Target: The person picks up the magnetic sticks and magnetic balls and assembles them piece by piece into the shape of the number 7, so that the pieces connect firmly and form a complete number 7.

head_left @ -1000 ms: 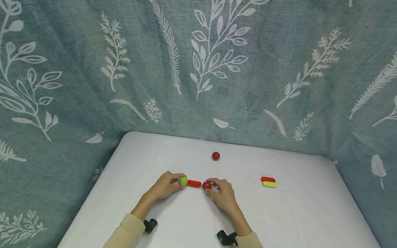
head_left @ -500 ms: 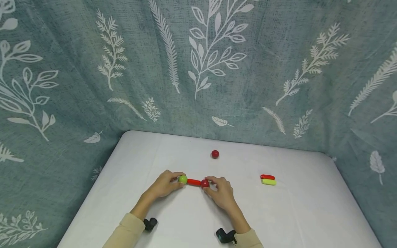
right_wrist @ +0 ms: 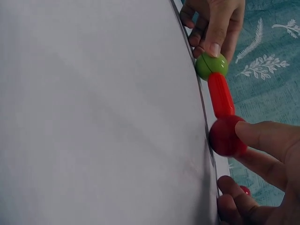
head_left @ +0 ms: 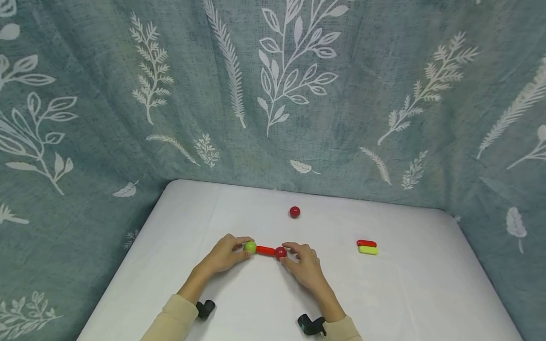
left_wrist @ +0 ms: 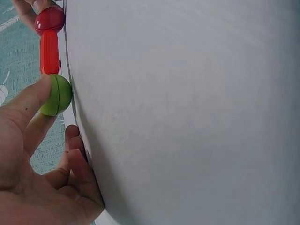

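Between thumb and fingers my left hand (head_left: 227,254) pinches a green ball (head_left: 250,247). My right hand (head_left: 305,265) pinches a dark red ball (head_left: 280,252) the same way. A short red rod (head_left: 266,251) spans the two balls, its ends meeting both of them. In the left wrist view, the green ball (left_wrist: 57,95), red rod (left_wrist: 49,52) and red ball (left_wrist: 49,20) form one line. From the right wrist, the thumb shows pressed on the red ball (right_wrist: 228,136), with the rod (right_wrist: 220,93) running to the green ball (right_wrist: 211,66).
Farther back on the white table (head_left: 230,203) lies another dark red ball (head_left: 295,212). To the right, a red rod (head_left: 367,243) and a yellow-green rod (head_left: 368,250) lie side by side. A patterned teal cloth (head_left: 192,94) hangs behind the table.
The right hand has moved slightly left, bringing the red ball against the rod's end and closing the small gap seen earlier. The left hand keeps its pinch on the green ball.
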`<state>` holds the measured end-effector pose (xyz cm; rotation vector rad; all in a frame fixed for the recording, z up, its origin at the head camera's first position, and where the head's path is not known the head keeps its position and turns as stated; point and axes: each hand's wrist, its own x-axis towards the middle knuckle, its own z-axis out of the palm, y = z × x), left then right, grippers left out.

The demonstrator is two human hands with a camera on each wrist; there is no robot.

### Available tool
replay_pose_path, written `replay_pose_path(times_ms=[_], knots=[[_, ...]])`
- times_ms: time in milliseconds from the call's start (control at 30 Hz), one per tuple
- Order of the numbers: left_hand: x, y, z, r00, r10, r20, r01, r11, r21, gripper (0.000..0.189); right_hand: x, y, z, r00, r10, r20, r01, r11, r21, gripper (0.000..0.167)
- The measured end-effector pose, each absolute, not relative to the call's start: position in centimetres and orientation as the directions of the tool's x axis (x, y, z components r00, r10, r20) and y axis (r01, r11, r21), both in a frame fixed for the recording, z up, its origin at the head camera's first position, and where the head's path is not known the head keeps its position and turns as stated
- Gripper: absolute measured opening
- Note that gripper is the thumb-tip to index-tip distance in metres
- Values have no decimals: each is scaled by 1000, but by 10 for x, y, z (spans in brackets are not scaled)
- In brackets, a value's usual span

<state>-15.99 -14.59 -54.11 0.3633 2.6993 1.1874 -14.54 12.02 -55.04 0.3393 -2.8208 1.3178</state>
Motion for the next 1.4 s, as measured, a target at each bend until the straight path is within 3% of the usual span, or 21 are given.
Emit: replay_pose_path(times_ms=[333,567,867,1133,1400], knots=[[-158,-146,-542,-952,304,-37,173,633,754,38,-140,159,-535,-994,-69,79,-104,583,-806,34],[-158,-147,-541,-954,298,-34,175,646,743,38,-139,200,-527,-992,-19,124,-111,600,-792,31],[-159,-148,-540,-959,280,-50,155,661,735,39,-139,244,-523,-986,47,163,-93,655,-750,30],[-159,-148,-541,-955,291,-60,152,652,743,38,-143,282,-530,-956,61,287,-164,702,-693,23],[-160,-146,-541,-954,292,-67,148,655,741,39,-149,306,-535,-962,104,253,-77,785,-615,27]])
